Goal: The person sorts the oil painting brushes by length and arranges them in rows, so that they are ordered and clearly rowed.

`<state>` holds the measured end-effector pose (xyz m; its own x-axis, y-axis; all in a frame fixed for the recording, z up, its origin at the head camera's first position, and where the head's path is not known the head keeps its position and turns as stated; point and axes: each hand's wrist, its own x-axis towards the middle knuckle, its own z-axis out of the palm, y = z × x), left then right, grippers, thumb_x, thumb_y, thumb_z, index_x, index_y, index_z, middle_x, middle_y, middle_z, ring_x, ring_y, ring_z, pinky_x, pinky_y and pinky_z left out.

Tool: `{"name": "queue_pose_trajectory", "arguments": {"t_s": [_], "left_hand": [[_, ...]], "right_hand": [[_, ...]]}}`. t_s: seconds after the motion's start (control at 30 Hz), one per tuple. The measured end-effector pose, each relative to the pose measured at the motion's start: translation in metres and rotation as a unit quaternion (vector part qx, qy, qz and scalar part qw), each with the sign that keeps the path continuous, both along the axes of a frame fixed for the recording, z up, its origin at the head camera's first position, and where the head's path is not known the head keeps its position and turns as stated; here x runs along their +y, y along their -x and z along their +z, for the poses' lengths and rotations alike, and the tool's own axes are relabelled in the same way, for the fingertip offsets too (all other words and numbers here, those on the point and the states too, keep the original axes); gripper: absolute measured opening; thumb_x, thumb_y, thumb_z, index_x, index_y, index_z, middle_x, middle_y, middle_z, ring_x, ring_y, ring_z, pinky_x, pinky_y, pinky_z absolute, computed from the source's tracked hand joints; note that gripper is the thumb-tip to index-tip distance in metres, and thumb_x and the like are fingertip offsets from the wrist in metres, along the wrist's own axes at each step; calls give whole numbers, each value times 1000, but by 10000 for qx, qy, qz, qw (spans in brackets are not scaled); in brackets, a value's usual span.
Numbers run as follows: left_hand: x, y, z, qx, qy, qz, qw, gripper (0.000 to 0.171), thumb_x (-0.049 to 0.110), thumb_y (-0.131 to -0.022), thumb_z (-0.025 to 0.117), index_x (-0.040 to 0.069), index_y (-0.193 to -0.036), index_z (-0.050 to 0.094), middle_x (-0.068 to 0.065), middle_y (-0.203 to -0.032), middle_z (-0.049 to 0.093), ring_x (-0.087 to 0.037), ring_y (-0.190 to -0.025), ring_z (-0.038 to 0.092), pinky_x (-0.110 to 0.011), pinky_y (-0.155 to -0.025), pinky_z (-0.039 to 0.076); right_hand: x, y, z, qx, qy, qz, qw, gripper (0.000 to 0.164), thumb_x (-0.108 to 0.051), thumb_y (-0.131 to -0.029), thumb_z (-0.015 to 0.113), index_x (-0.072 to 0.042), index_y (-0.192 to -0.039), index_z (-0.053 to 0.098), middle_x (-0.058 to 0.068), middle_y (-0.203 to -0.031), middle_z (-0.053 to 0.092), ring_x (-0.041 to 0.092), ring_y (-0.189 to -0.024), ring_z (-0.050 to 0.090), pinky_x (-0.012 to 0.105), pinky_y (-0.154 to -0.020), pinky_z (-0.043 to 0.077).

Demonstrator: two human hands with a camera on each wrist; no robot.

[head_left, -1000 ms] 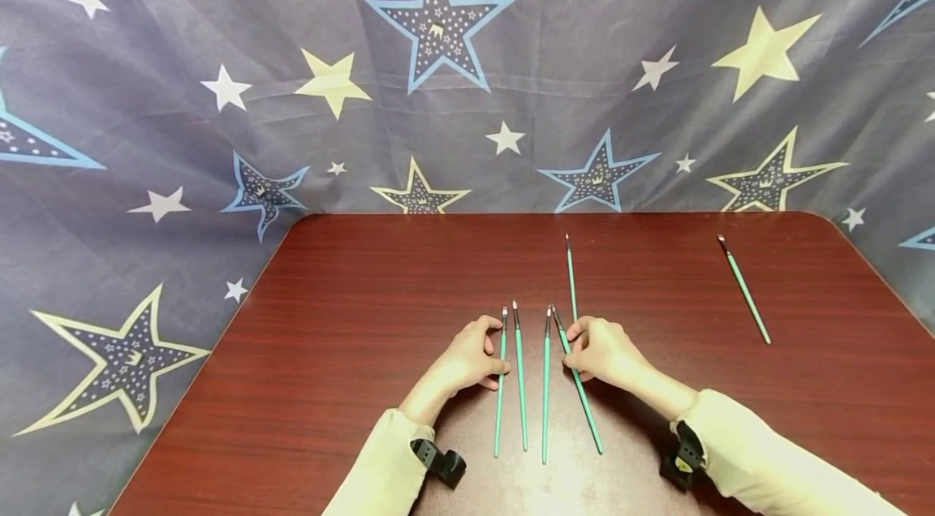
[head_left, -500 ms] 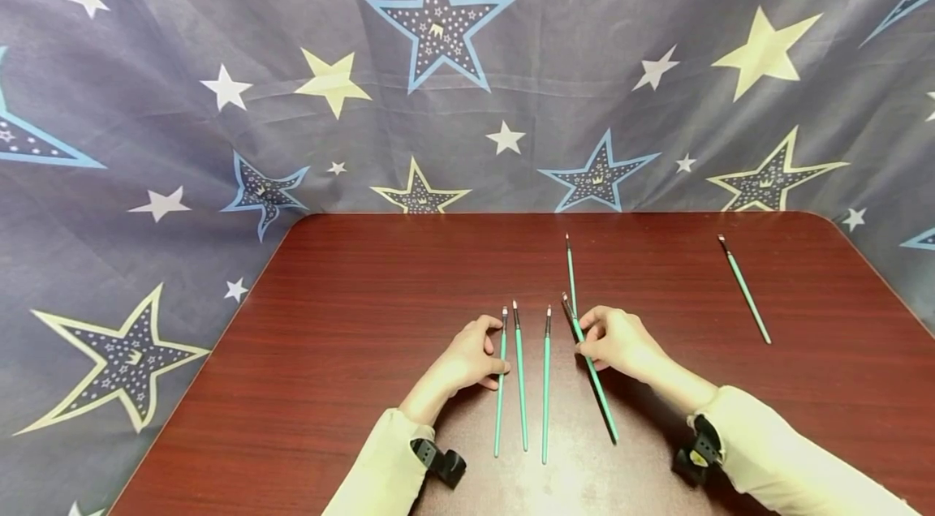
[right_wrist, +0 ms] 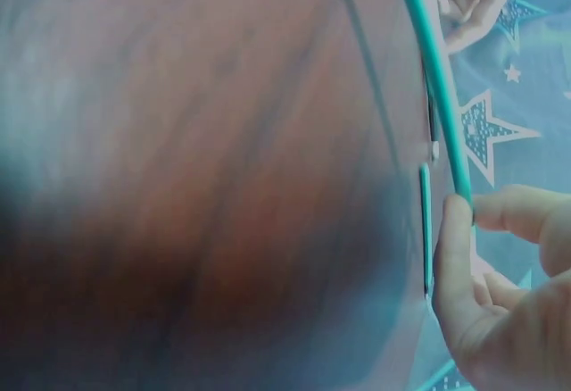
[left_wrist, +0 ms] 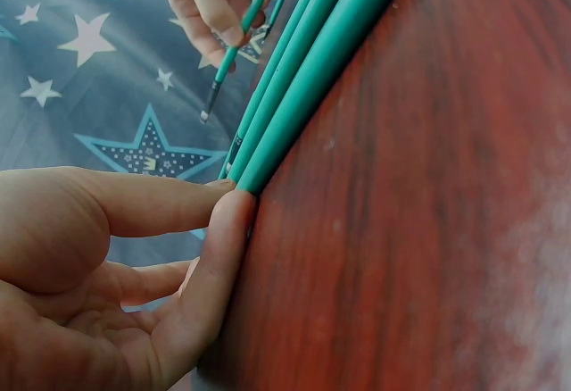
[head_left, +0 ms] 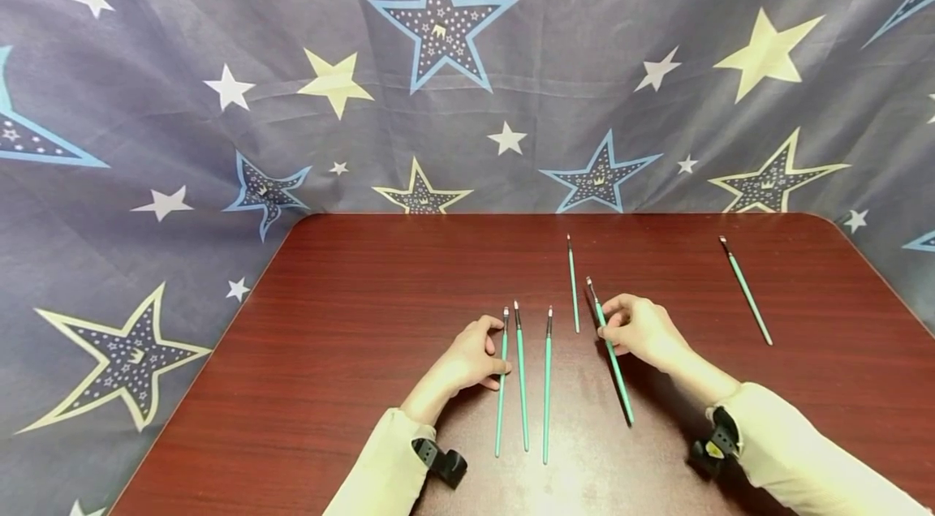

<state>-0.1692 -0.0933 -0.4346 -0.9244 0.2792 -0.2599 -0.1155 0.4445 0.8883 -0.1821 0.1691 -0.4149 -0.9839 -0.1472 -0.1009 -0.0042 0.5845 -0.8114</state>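
My right hand [head_left: 643, 329] pinches a turquoise-handled paintbrush [head_left: 619, 378] between thumb and forefinger. Its pale-tipped bristle end points away from me, and a dark shadow runs alongside the handle. The right wrist view shows this handle [right_wrist: 437, 70] rising from the fingertips, apart from the tabletop. My left hand [head_left: 463, 358] is at the leftmost paintbrush [head_left: 500, 410], which lies on the table with thumb and forefinger pinching it near the ferrule. Two similar paintbrushes, a second [head_left: 523, 394] and a third [head_left: 547, 394], lie just to its right, roughly parallel.
The dark red wooden table [head_left: 351, 297] ends at a grey star-patterned cloth [head_left: 540, 37]. Beyond the row, left of my right hand, lies a thin paintbrush [head_left: 573, 281]. Another paintbrush [head_left: 748, 293] lies slanted at the far right.
My right hand has taken its paintbrush away from the third one, moving right and farther back, past the thin paintbrush. My left hand and the three paintbrushes near it stay put.
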Motion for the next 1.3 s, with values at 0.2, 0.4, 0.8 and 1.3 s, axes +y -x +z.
{"name": "queue_pose_trajectory", "arguments": {"t_s": [0.2,0.4,0.8,1.3], "left_hand": [[0,0,2,-24,1,8,10000,60,-8,-74,68,-1,-127,40,-12,-84,38,-15,-53,55,-27,-47,58],[0,0,3,-67,32,-8,10000,60,-7,-75,67,0,-128,39,-11,-84,38,-16,-54,55,-27,-48,58],[0,0,2,3,-6,-6,10000,60,-9,-74,68,-2,-127,40,-12,-84,38,-16,-53,54,-27,-47,58],[0,0,1,34,11,-3,10000,59,-8,-74,68,-2,-125,40,-13,-86,39,-16,-54,55,-27,-46,58]], "right_hand": [[16,7,5,73,-112,-146,9998,31,-9,-81,63,3,-108,54,9,-76,61,14,-60,64,28,-56,60],[34,14,6,255,-263,-285,9989,31,-10,-81,63,3,-108,55,9,-76,62,14,-59,65,29,-56,60],[59,22,5,452,-542,-372,9968,33,-12,-83,63,1,-111,54,12,-84,66,14,-60,65,30,-57,60],[92,37,-3,789,-766,-657,9918,35,-13,-83,63,5,-111,53,16,-84,67,13,-57,64,24,-52,58]]}}
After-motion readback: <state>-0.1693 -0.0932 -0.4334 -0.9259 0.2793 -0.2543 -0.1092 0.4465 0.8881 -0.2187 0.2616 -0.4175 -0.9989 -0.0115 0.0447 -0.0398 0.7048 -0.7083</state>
